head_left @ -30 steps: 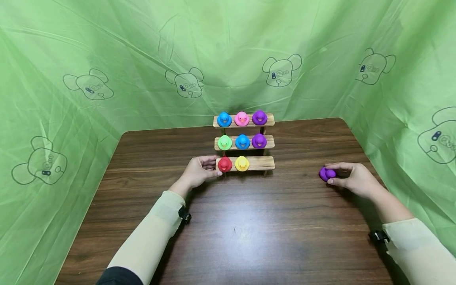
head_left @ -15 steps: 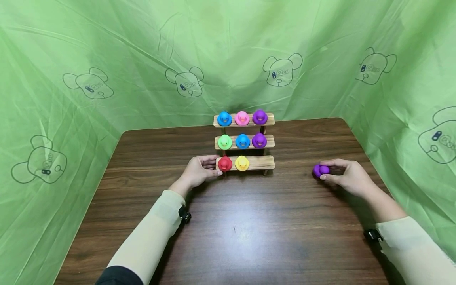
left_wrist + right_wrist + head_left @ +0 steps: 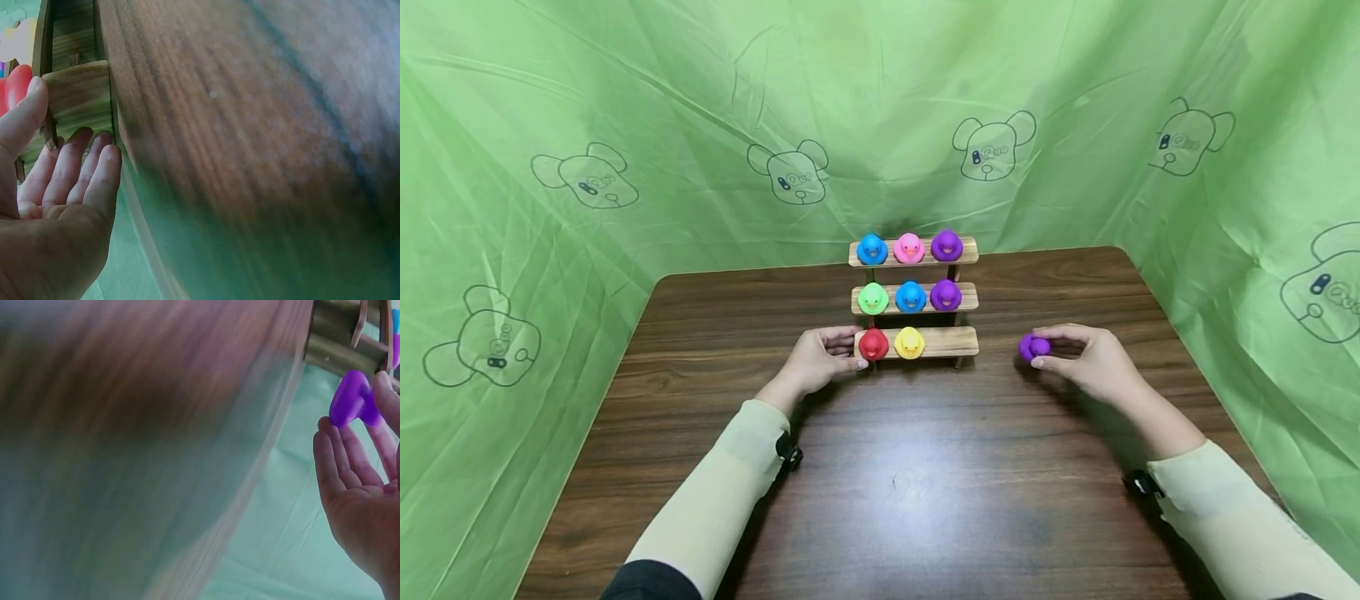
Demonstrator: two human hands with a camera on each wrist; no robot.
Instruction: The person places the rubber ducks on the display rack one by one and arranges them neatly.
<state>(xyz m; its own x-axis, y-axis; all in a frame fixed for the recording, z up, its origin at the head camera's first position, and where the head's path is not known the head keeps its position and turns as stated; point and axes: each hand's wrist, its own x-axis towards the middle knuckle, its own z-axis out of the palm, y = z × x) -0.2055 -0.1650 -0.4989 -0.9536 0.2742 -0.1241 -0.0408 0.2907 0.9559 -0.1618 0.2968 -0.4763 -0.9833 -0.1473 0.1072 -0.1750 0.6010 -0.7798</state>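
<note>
A three-tier wooden display rack (image 3: 953,342) stands toward the back of the table. My left hand (image 3: 816,363) holds the left end of its lowest shelf, thumb in front by the red rubber duck (image 3: 873,344) and fingers behind. A yellow rubber duck (image 3: 910,342) sits next to the red one; the right part of that shelf is bare. To the right of the rack, my right hand (image 3: 1093,362) pinches a purple rubber duck (image 3: 1033,347) between thumb and fingers. The right wrist view shows this purple duck (image 3: 351,400) at the fingertips, with the rack beyond.
The middle shelf carries a green duck (image 3: 873,298), a blue duck (image 3: 911,297) and a purple duck (image 3: 946,295). On the top shelf are blue (image 3: 872,249), pink (image 3: 909,248) and purple ducks (image 3: 947,246). Green cloth (image 3: 880,100) hangs around the dark wooden table (image 3: 715,333).
My right hand has carried the purple duck leftward toward the rack, and slightly farther back. The left hand stays at the shelf's end, and the ducks on the rack have not moved.
</note>
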